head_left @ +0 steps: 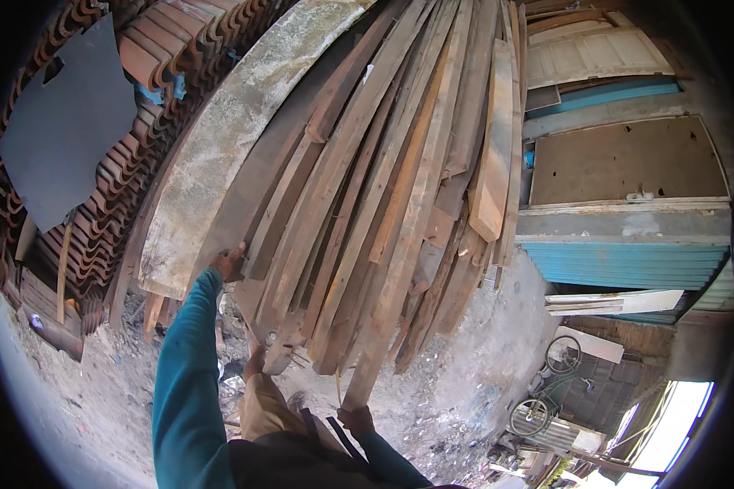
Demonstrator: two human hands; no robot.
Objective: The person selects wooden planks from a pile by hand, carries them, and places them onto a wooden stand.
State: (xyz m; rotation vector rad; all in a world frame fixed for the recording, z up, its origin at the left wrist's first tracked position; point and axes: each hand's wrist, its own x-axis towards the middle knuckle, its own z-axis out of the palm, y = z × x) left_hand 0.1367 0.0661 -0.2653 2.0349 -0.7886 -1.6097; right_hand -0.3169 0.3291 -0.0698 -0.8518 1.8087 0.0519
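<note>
A large pile of long, rough wooden planks [347, 196] stretches away in front of me. At the lower end of one long plank [377, 354], which sticks out nearer to me than the rest, my right hand [355, 420] is closed around the wood. Further left, my left hand [228, 262] has its fingers bent at the near end of a wide brown board [240, 200], beside the end of a narrower beam [258, 265]. The underside of both grips is hidden.
A pale, stained slab [212, 163] lies left of the pile. Beyond it are stacked curved roof tiles [114, 212] and a grey sheet [69, 122]. Right are blue corrugated metal [628, 262], boards [616, 303] and a bicycle [546, 383]. Debris litters the concrete floor [457, 375].
</note>
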